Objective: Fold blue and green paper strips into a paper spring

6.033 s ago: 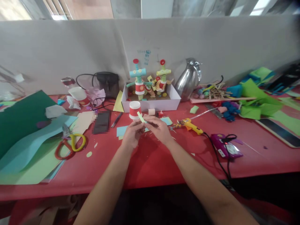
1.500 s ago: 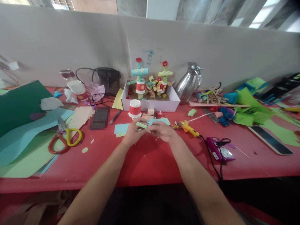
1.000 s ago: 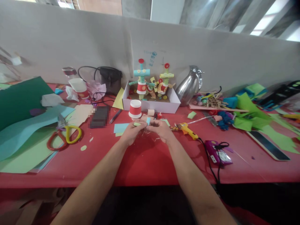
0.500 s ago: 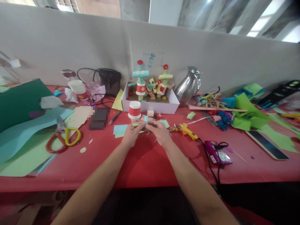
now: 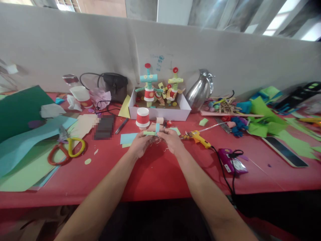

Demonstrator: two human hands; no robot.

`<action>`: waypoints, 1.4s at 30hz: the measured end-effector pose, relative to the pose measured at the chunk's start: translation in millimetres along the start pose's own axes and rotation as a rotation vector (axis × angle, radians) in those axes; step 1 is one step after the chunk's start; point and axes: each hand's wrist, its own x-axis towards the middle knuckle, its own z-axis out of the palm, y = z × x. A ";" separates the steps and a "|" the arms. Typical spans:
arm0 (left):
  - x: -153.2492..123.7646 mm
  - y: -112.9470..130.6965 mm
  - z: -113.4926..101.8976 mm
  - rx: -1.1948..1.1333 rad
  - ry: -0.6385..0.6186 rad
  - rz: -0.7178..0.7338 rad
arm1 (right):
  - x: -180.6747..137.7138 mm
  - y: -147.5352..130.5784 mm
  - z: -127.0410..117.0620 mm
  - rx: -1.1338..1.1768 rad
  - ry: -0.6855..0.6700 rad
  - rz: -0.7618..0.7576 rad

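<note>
Both hands meet over the red table (image 5: pixel 160 174), just in front of a white and red paper cup (image 5: pixel 142 117). My left hand (image 5: pixel 139 144) pinches a light green paper strip (image 5: pixel 149 133) that lies crosswise. My right hand (image 5: pixel 172 140) pinches a blue paper strip (image 5: pixel 157 128) that stands up across the green one. The two strips cross between my fingertips. Blue and green paper pieces (image 5: pixel 128 138) lie flat on the table under my hands.
A white box (image 5: pixel 160 112) with paper figures stands behind the cup. A yellow glue gun (image 5: pixel 199 138) with a black cord lies to the right, near a purple packet (image 5: pixel 232 162). Scissors (image 5: pixel 65 151) rest on coloured paper sheets (image 5: pixel 22 157) at left. A metal jug (image 5: pixel 200 90) stands at the back.
Six seconds ago I held only the green strip, tilted up. Since then the blue strip has come into my right hand and been folded across the green one, which now lies level.
</note>
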 end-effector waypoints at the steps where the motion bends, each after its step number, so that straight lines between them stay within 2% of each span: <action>1: 0.4 -0.9 0.1 -0.002 0.012 -0.006 | 0.0 0.7 0.3 -0.005 -0.003 0.000; 7: 0.0 -2.9 3.8 -0.017 0.052 -0.029 | 0.3 1.3 2.1 -0.030 0.020 0.008; 18: -0.6 -9.0 5.6 -0.051 0.039 -0.017 | -1.5 2.7 5.5 0.012 0.079 0.039; 23: -2.9 -8.7 10.6 0.001 0.063 0.010 | -3.8 0.0 8.8 0.025 0.078 0.049; 28: -2.2 -10.7 9.6 0.154 0.047 0.062 | -3.4 -1.5 7.3 0.031 0.084 0.055; 33: 1.5 -13.3 4.5 0.266 0.015 0.149 | -3.3 -3.4 5.4 0.033 0.066 0.054; 42: 1.3 -9.6 6.0 0.291 0.066 0.194 | -5.9 -6.3 2.7 0.103 -0.067 0.025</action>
